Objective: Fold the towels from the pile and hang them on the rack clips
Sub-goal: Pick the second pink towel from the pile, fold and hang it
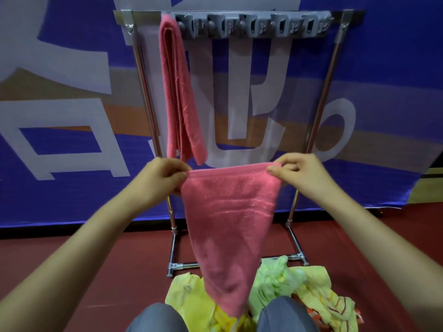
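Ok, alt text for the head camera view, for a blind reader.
Left hand and right hand pinch the top corners of a pink towel before a clip rack where a folded towel hangs; a towel pile lies below.

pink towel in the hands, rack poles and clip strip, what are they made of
Held pink towel: fuzzy matte pile, probably cotton terry. Rack poles: mirror glints, likely polished steel or chrome. Clip strip: dull grey moulded shapes, apparently plastic.

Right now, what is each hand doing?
Left hand: pinches one top corner of the pink towel.
Right hand: pinches the other top corner of it.
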